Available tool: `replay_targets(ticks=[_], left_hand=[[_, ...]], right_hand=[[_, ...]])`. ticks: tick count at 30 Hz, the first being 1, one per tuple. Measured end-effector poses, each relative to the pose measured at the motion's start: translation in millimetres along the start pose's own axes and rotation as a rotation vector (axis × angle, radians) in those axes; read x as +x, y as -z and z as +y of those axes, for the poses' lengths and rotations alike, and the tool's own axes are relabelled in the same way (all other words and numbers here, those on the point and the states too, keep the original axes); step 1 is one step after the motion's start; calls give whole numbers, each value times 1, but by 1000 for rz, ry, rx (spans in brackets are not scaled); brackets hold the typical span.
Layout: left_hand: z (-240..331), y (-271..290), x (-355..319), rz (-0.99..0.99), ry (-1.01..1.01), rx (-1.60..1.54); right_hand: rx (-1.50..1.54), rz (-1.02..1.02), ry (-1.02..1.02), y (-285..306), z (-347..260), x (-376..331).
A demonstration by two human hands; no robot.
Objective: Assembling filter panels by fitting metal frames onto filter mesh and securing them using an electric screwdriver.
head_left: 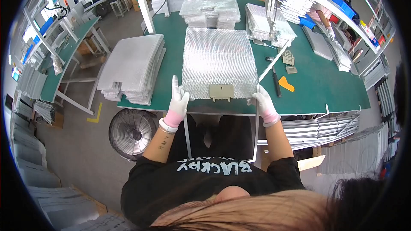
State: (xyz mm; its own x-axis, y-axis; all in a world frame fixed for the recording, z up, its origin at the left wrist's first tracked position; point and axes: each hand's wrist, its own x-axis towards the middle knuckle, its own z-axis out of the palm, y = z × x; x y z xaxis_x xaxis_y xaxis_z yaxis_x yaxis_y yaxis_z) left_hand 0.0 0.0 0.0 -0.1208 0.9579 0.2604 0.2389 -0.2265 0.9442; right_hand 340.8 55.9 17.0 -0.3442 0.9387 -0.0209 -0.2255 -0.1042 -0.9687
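A silver mesh panel (pixel 219 55) lies flat on the green table in front of me. At its near edge sits a beige plastic piece (pixel 221 91) with small prongs. My left hand (pixel 177 105), in a white glove with a pink cuff, is at the panel's near left corner, index finger stretched forward and the others curled. My right hand (pixel 264 106), gloved alike, pinches at the near right corner. From both hands a thin pale frame (pixel 257 141) runs back toward my body, past the table edge. Another pale strip (pixel 274 62) slants away from my right hand.
Stacked mesh panels stand left (pixel 132 60), behind (pixel 209 8) and back right (pixel 267 23). A black-handled tool (pixel 276 83), a yellow-orange piece (pixel 286 84) and beige parts (pixel 288 56) lie on the right. A floor fan (pixel 132 134) stands below left. A co-worker's gloved hand (pixel 330 33) is at far right.
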Motion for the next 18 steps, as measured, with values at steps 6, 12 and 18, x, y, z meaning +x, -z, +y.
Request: replay_targets(ticks=[6,12,18], left_hand=[[51,43,-41,-146,-30,-544],[86,77,-50,299,-225,-242],[150,77,75,233,-334,-292]], right_hand=[[-35,-52,247,-57,-54,-32],[-373,61,382,-101,-105,-17],[-366,232,713,-99,-133,59]])
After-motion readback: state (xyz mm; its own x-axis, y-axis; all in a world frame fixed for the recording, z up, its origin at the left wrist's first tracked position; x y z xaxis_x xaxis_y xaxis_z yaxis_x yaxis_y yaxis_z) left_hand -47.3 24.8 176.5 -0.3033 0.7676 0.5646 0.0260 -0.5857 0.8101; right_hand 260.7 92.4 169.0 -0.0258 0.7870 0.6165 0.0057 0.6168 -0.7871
